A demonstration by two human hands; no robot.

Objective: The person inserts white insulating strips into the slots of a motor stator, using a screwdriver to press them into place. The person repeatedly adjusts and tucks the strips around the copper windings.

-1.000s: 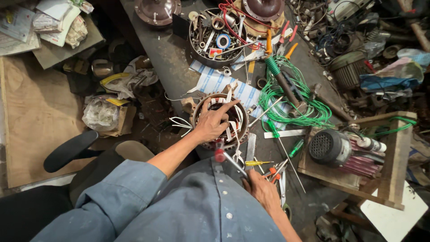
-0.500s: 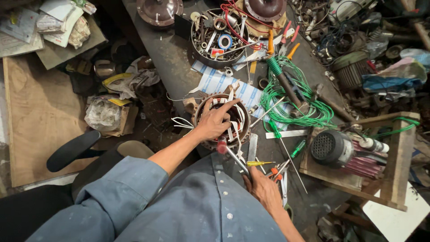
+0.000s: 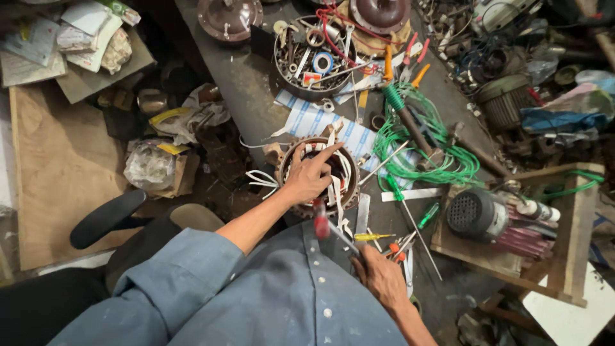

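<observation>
Left hand (image 3: 309,177) spread wide atop round motor stator (image 3: 318,174), forefinger aimed up-right. Right hand (image 3: 382,275) pinching red-handled screwdriver (image 3: 333,230), long axis diagonal, handle up-left beside stator's near rim.

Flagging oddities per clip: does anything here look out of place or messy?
Yes. Green wire sprawls in a loose tangle over the workbench, under a hammer. White insulation strips stick out untidily from the stator under the left hand.
</observation>
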